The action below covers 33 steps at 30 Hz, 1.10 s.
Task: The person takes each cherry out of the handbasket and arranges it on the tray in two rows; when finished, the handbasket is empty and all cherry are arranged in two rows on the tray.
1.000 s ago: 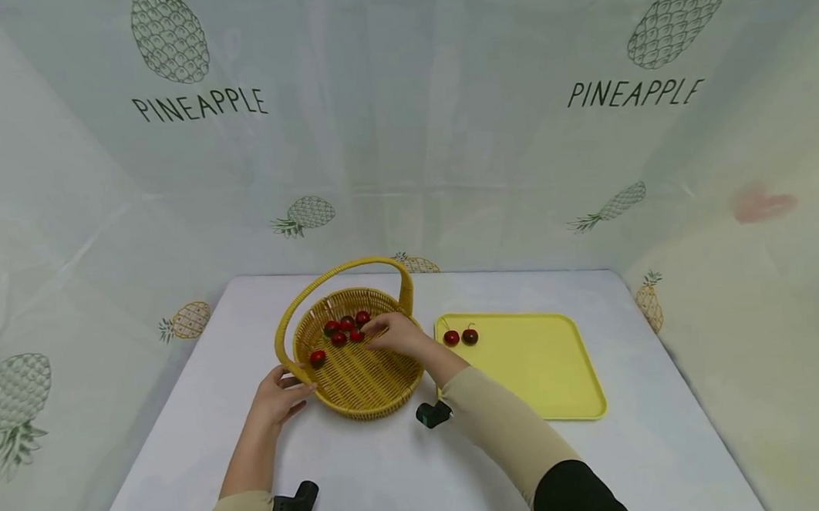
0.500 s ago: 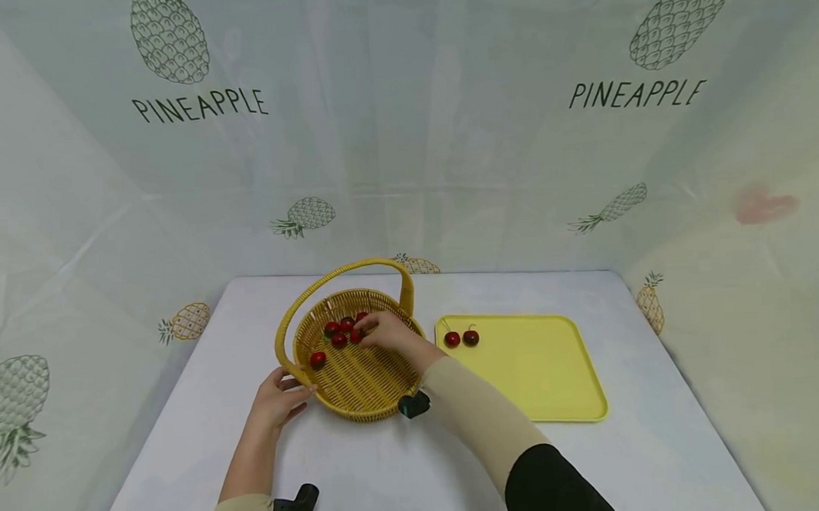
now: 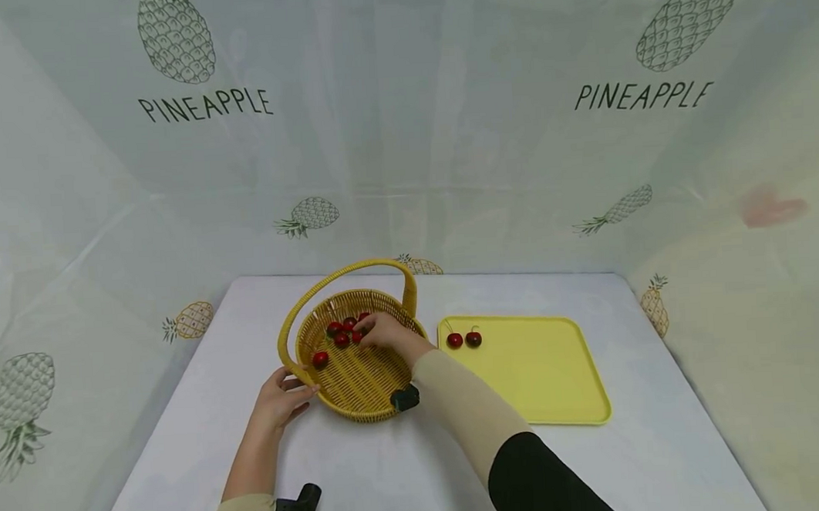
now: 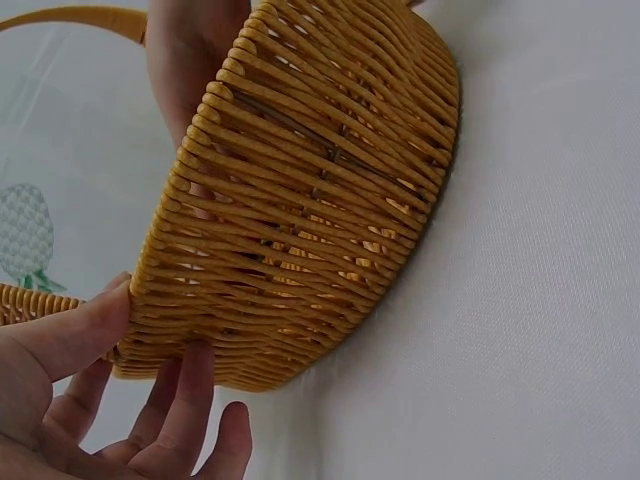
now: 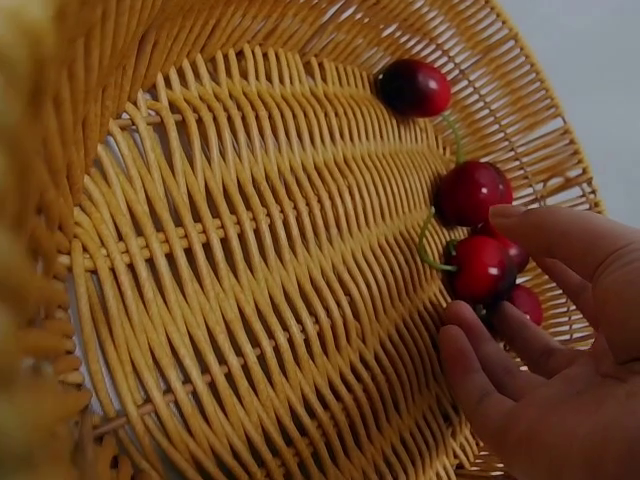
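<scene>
The left hand [image 3: 280, 400] comes up from the counter's [image 3: 387, 488] front edge with its forearm leaning slightly right. It grips the near-left side of the basket [image 3: 360, 381], one finger up at the rim and others bent against the outside of the woven wall. The basket stands left of the middle, toward the counter's back edge, its tall handle [image 3: 410, 292] arching over it.

The right hand [image 3: 387, 332] reaches in over the basket's right rim, the arm slanting from the front edge up and to the left, its beige sleeve [image 3: 462, 395] passing in front of the yellow tray [image 3: 527, 373]. Its fingers are bent and partly spread, a gap between them, around a cluster of cherries [image 3: 341, 341] toward the back of the basket; whether they touch one, I cannot tell. A lone cherry [image 3: 321, 360] sits near the basket's left wall.

The tray lies toward the counter's right edge, two stemmed cherries [image 3: 454, 340] side by side at its back left corner.
</scene>
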### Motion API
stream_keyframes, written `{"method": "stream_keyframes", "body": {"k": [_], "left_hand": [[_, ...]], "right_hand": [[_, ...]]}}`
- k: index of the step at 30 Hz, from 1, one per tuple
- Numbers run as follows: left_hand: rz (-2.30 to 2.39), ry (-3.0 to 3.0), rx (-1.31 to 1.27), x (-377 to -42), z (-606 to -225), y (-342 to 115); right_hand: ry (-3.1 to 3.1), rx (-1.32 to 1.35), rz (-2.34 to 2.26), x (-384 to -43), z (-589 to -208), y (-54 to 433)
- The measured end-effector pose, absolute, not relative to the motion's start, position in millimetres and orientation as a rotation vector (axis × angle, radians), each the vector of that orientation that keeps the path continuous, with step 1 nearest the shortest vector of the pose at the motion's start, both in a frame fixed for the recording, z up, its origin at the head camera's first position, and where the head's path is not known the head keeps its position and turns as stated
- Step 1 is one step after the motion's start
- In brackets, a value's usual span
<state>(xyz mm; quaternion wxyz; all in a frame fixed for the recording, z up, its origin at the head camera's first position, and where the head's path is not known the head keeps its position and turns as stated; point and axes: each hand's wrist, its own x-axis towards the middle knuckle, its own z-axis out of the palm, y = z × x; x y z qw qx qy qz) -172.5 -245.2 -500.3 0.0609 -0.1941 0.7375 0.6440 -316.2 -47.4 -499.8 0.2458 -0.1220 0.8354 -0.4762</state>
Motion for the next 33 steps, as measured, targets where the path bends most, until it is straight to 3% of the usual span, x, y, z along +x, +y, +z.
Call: {"method": "stream_keyframes", "body": {"k": [33], "left_hand": [[1.965,2.232,-0.568,-170.6,-500.1,-246.1]], "right_hand": [[2.200,-0.340,-1.295,-318.9,-500.4,-46.9]]}}
